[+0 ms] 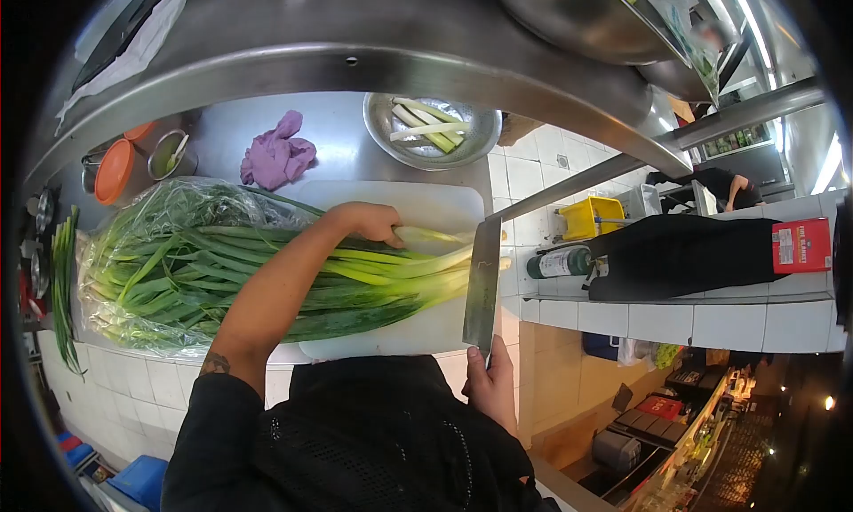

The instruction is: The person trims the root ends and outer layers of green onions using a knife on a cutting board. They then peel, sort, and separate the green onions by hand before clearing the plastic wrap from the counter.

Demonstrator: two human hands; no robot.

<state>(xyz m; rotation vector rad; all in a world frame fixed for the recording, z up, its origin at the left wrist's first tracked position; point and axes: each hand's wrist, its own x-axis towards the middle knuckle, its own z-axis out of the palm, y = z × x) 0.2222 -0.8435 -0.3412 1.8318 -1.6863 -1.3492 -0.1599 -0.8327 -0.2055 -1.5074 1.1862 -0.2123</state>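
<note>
Currently one cleaver [482, 283] clasped in right grip [491, 383], left grip [375, 223] curled round leeks [364, 270], one bowl [481, 140], one cloth [279, 152] beyond

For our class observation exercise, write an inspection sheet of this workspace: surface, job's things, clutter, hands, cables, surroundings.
Surface: metal counter bearing a white cutting board.
Job's things: long green stalks, partly in clear plastic; cleaver; metal bowl holding cut pieces.
Clutter: purple cloth; orange-topped container; small metal pot.
Hands: left hand on the stalks, fingers curled, grip unclear; right hand holds the cleaver's handle, blade over the pale ends, contact unclear.
Cables: nothing seen.
Surroundings: white floor tiles; yellow bucket; red box marked fire blanket; another person farther off.
</note>
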